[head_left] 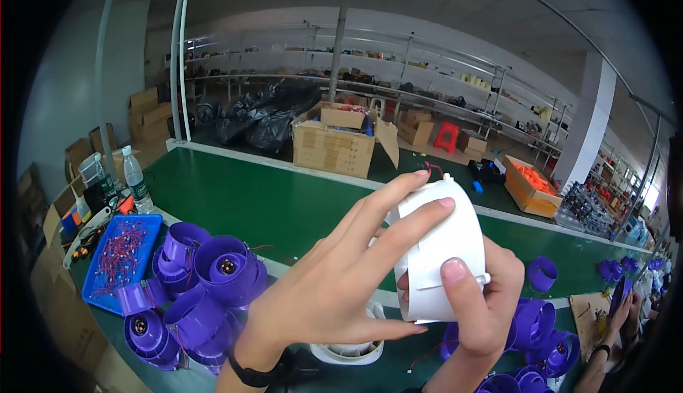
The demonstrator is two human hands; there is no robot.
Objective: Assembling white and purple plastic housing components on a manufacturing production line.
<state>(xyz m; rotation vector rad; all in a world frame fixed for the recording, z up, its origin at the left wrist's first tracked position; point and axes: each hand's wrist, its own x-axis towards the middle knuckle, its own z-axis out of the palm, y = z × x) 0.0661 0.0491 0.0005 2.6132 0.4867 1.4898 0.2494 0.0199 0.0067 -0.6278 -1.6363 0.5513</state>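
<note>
Both hands are holding the white housing [448, 243] up over the green table [213, 187], tilted, open end facing left. Left hand [320, 279] is clasping it from the left: two fingers are lying over its top, slightly spread, thumb reaching well away toward the lower rim; can't tell if the thumb is touching. Right hand [487, 307] is pinching it from the right, thumb pressing flat on the outer wall, other fingers mostly hiding behind. Red wire [435, 170] is sticking out at the housing's top. Black wristband [252, 375] is circling the left wrist. White part [348, 352] is sitting below the hands, partly hidden. Purple housings [224, 268] are crowding the left side; more are lying at right. Blue tray [152, 236] is holding a tangle of red wires [119, 258], bottle [135, 179] standing behind. Co-worker's hand [625, 315] is working far right. Carton [331, 152] is standing beyond the table.
</note>
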